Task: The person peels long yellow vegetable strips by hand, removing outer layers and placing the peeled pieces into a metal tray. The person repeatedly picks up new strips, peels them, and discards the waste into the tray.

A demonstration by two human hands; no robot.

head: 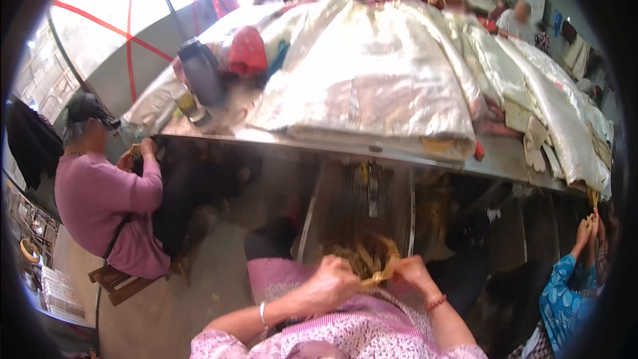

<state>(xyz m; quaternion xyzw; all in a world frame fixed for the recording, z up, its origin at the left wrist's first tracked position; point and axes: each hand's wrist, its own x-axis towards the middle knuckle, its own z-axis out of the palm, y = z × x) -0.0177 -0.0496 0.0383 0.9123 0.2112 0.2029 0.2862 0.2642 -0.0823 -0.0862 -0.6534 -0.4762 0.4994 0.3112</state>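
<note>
Over my lap, both hands grip a twisted yellow-brown strip (376, 280), which looks like dried leaf. My left hand (336, 275), with a bangle at its wrist, is closed at the strip's left end. At the other end is my right hand (411, 270), fingers bent around it, a red beaded bracelet on that wrist. A blurred loose end of the strip curls up beside the right hand. Beyond and below lies a heap of similar yellow-brown pieces (356, 258), partly hidden by my hands. A pink patterned apron (279, 271) covers my lap.
Ahead runs a metal-edged table (314, 147) piled with plastic-covered stacks (369, 80). A dark flask (199, 70), a glass jar (189, 107), a red cloth item (248, 50) and gloves (534, 144) lie there. Co-workers sit left (109, 199), right (568, 299) and across. Below is a slatted rack (349, 204).
</note>
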